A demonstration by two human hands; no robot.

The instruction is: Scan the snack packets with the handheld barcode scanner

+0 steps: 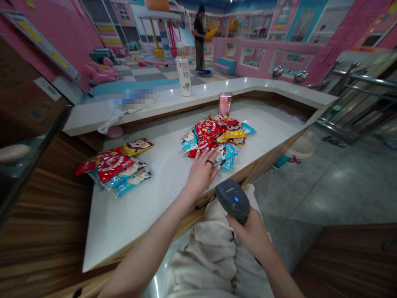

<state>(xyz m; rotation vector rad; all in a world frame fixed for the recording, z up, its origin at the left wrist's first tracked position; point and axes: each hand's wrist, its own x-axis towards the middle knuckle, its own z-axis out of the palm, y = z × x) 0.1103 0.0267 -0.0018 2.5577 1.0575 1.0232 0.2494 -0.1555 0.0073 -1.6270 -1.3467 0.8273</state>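
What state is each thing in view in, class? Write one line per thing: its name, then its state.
left hand, open, palm down, fingers spread
right hand, closed around the scanner
handheld barcode scanner, held, blue light lit
larger heap of snack packets, piled loosely, packets overlapping
smaller pile of snack packets, lying flat, overlapping
white bottle, upright, capped

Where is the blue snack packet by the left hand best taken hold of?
Probably by its free lower end, approached from the near side by the left hand. The packet lies flat with its upper part tucked among the snack pile, while that end sticks out toward the person, so a pinch there should disturb the others least.
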